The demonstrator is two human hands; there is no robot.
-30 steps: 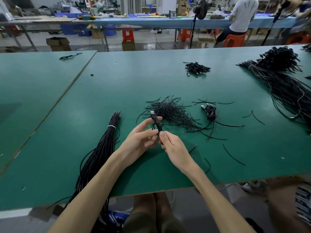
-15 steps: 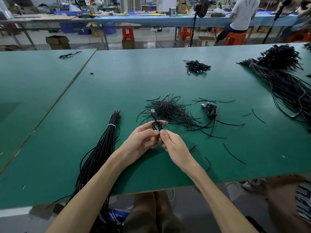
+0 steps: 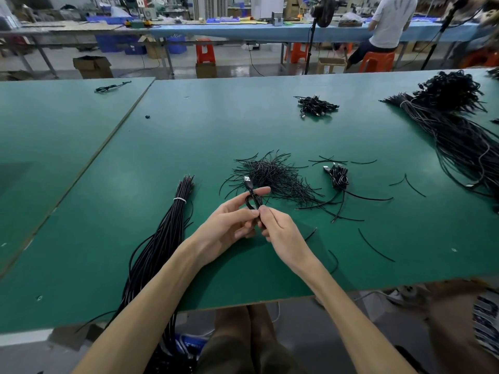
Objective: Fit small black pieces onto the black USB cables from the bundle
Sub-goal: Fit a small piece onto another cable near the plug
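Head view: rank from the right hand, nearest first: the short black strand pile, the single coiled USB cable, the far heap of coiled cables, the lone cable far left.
From the right hand:
1. The pile of short black strands, just beyond it.
2. The coiled USB cable, farther right.
3. The heap of coiled cables, far centre.
4. The lone cable, far left.

Both bare forearms reach forward and converge. The left hand holds a looped cable, one finger stretched straight along it. The right hand, fingers curled, pinches the loop's base, and the two hands touch.
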